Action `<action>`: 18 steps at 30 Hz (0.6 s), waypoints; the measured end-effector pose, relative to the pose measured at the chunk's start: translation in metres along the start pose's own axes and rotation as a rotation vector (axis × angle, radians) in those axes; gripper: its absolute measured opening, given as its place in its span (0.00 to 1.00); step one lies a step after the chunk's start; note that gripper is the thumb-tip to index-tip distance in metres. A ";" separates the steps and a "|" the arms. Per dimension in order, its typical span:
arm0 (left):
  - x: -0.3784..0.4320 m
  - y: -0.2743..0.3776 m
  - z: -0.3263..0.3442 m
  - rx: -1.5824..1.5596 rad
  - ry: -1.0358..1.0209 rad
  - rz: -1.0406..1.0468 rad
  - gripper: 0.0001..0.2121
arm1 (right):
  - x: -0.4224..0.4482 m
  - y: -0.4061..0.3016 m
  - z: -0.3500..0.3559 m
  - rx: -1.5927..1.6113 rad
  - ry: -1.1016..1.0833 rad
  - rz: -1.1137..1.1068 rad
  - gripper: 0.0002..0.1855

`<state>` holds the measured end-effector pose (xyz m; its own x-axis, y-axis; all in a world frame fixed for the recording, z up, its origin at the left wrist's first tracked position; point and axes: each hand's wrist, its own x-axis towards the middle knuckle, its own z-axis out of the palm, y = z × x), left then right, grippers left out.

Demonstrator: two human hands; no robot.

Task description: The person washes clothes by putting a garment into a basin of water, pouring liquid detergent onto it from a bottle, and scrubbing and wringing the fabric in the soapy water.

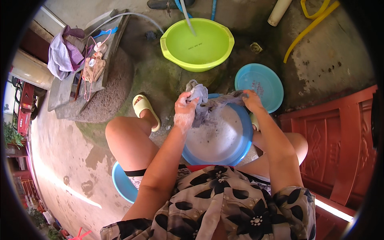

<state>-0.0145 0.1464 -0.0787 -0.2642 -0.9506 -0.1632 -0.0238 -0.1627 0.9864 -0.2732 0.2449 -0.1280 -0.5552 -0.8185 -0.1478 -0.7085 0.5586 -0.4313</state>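
A wet grey cloth (201,115) stretches between my two hands over the far rim of a blue basin (246,141). My left hand (184,109), wet with suds, grips a bunched part of it. At the other end, my right hand (252,101) pinches the cloth near the basin's far right side. Part of the cloth hangs down to the suds. Whitish soapy water (217,139) with foam and dark specks fills the basin, which stands between my legs.
Beyond is a lime-green tub (164,48) of water with a hose (187,18) in it. A smaller light-blue basin (271,85) sits at right, near a red panelled door (324,144). Clothes (67,54) and a pink hanger (87,81) lie on a stone slab (61,93) at left.
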 end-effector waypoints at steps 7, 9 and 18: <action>-0.015 -0.002 0.003 0.014 -0.296 0.081 0.12 | -0.047 -0.081 -0.012 1.121 -0.548 0.210 0.29; -0.024 -0.003 0.008 -0.005 -0.464 0.101 0.12 | -0.059 -0.098 -0.010 1.389 -0.676 0.251 0.34; -0.011 0.014 -0.001 -0.044 -0.153 0.188 0.10 | -0.055 -0.109 -0.058 1.064 -0.256 0.173 0.17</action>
<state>-0.0112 0.1538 -0.0629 -0.4029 -0.9147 0.0313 0.0810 -0.0016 0.9967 -0.1906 0.2365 -0.0213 -0.4173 -0.8128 -0.4065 0.1743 0.3674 -0.9136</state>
